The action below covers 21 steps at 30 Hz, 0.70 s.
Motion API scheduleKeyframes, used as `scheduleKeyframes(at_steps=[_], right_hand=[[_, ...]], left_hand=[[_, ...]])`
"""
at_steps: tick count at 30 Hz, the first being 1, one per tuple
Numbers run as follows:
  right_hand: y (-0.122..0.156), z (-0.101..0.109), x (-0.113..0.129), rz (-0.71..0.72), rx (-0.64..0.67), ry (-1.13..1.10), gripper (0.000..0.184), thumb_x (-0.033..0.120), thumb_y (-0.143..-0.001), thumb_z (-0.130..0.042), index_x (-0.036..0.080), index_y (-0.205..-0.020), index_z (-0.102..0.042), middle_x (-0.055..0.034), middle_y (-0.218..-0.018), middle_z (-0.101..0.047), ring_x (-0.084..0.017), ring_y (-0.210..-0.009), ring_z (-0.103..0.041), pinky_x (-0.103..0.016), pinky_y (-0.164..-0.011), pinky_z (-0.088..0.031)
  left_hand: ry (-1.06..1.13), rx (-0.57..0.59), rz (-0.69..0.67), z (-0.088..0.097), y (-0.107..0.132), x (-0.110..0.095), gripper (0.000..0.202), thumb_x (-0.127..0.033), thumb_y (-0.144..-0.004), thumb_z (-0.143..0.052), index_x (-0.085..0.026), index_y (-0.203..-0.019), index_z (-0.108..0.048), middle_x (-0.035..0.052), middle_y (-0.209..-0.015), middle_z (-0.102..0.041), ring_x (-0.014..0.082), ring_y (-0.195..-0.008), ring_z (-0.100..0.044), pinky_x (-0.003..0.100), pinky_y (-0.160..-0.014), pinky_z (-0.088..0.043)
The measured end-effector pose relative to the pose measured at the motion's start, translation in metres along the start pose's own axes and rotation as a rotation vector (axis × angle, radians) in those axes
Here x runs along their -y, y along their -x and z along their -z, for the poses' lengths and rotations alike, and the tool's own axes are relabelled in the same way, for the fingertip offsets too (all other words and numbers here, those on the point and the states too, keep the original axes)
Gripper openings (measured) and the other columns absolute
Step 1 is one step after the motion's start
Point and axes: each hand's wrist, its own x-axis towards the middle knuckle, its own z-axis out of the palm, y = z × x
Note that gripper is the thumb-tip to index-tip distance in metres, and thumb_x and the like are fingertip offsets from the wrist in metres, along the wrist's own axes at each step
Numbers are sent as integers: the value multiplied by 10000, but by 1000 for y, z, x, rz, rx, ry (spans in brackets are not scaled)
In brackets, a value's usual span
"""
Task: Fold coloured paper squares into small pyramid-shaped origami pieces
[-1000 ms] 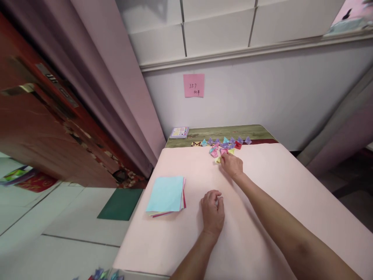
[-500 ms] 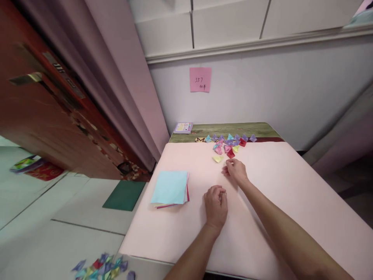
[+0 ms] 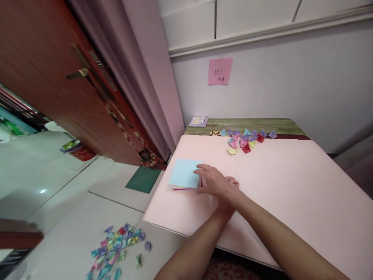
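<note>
The right hand (image 3: 213, 181) reaches across to the paper stack (image 3: 185, 174), its fingers parted and the thumb well away from the forefinger, with the stack's right edge between them; whether a fingertip actually touches the light blue top sheet cannot be told. The left hand (image 3: 233, 181) lies mostly hidden beneath the right wrist, a few bent fingers showing past it, so its opening and any hold cannot be told. With the forearms crossed, the two hands leave each other little room, the lower one boxed in between the wrist above and the worktop (image 3: 253, 123) below. The stack sits toward the left side of the worktop, a narrow strip of pale pink cover (image 3: 303, 182) separating it from that edge; yellowish and red sheets peek out along its near side. To the right of the arms the cover runs broad and flat toward the right edge. Beyond the hands, small folded papers (image 3: 244, 143) line and cluster along the cover's far edge, spilling onto the dark red band, while a yellow folded piece (image 3: 232, 151) lies slightly nearer. A pile of cards (image 3: 198, 121) rests at the far left corner. Past the near left corner, more folded pieces (image 3: 116, 245) are scattered on the tiled floor (image 3: 72, 229).
</note>
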Motion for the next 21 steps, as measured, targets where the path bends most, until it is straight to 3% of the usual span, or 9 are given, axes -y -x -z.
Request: scheduleKeyframes(at_steps=[2,5,8,16,21], right_hand=[[-5,-12,7,77,47,82,687,331,-628,-879,188,-1242,-607,-170,-1354,-547,-309,-1212,-539,-457,-1033,-372],[-6,-18,11,97,120,144,400,300,-726,-822,184,-1079,-674,-102,-1069,-672,-246,-1004,-625,-435,-1012,-352],[-3,-15,13,75,126,150,175,275,-802,-753,186,-943,-700,-51,-889,-684,-195,-850,-637,-388,-969,-365],[1,-14,12,3,92,53,140,193,-804,-697,194,-941,-726,-44,-902,-705,-176,-815,-648,-267,-742,-444],[0,-19,6,-44,94,9,171,203,-792,-694,208,-960,-729,-43,-956,-710,-178,-845,-663,-259,-740,-465]], left_hand=[[-14,69,-27,-1,2,5,185,-33,-730,-605,-217,-710,-616,25,-900,-664,205,-905,-625,358,-879,-511],[-51,155,-44,-1,4,11,177,-32,-736,-611,-207,-758,-625,38,-948,-661,207,-970,-606,387,-940,-490],[-46,178,-35,-2,5,13,169,-32,-756,-598,-199,-767,-623,48,-970,-655,203,-986,-597,382,-947,-488],[-36,163,-65,-3,7,17,172,-45,-787,-570,-208,-796,-624,37,-1000,-633,197,-995,-574,392,-949,-478],[-19,153,-78,-2,7,16,175,-40,-779,-568,-209,-781,-615,33,-984,-626,185,-975,-568,364,-943,-473]])
